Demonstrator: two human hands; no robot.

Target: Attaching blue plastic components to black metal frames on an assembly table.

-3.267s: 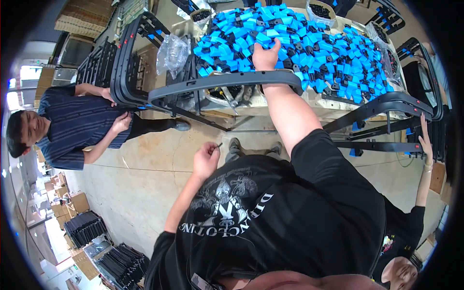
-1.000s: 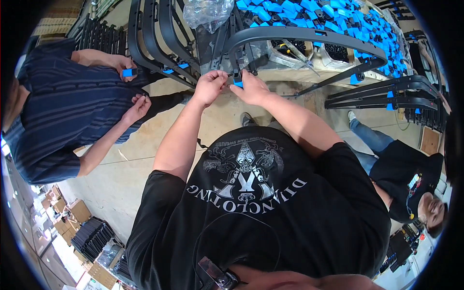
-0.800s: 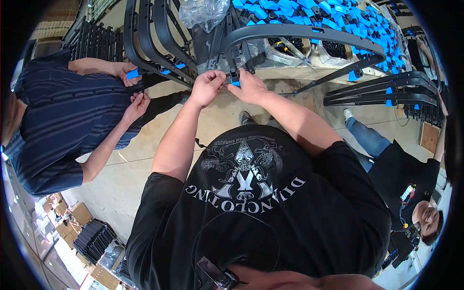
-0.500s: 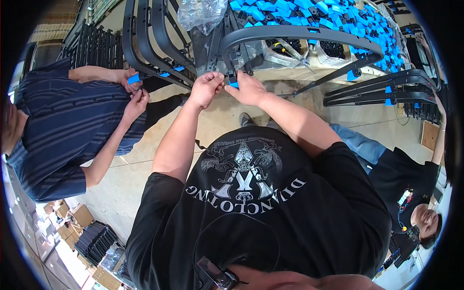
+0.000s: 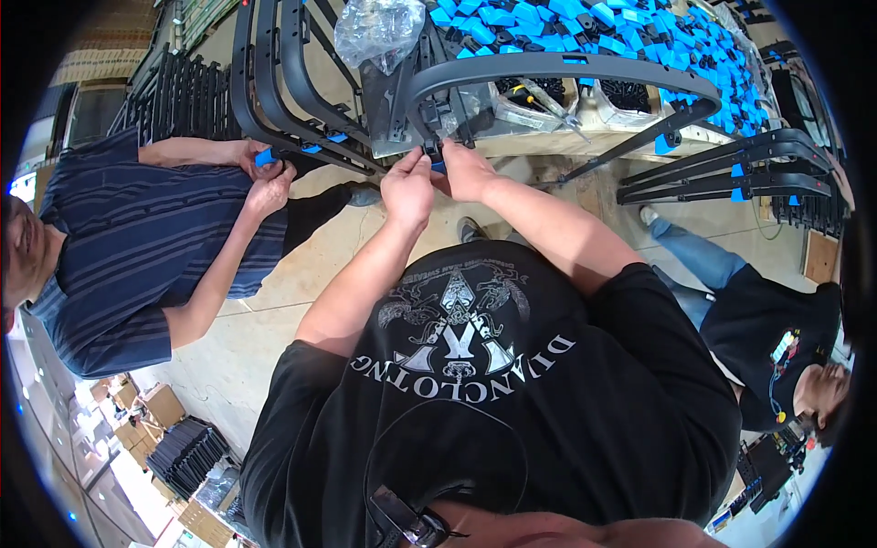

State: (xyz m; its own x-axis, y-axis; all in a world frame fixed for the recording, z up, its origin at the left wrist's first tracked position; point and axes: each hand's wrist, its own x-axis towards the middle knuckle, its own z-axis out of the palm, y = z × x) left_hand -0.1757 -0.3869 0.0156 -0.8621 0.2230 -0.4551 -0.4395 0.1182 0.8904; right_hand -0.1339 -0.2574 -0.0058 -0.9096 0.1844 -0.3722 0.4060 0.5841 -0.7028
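Observation:
A black U-shaped frame point(image 5: 566, 66) arches in front of me, its left end coming down between my hands. My left hand point(image 5: 407, 190) is closed, thumb and fingertips pinched at that frame end. From the other side my right hand point(image 5: 469, 173) grips the same end, its fingers partly hidden behind the thumb. A small blue piece point(image 5: 438, 167) shows between the hands at the frame end, mostly covered. Another blue plastic clip point(image 5: 666, 143) sits on the frame's right leg.
Blue and black clips point(image 5: 585, 27) cover the table beyond the frame, with a boxed screwdriver point(image 5: 546, 102) and a plastic bag point(image 5: 379, 27). More frames stand left point(image 5: 274, 82) and right point(image 5: 731, 169). A co-worker at left holds a blue clip point(image 5: 265, 158); another person stands at right.
My left hand has moved slightly right and down, closer against the frame end. My right hand has shifted slightly too. The left co-worker's hands have come together around their blue clip.

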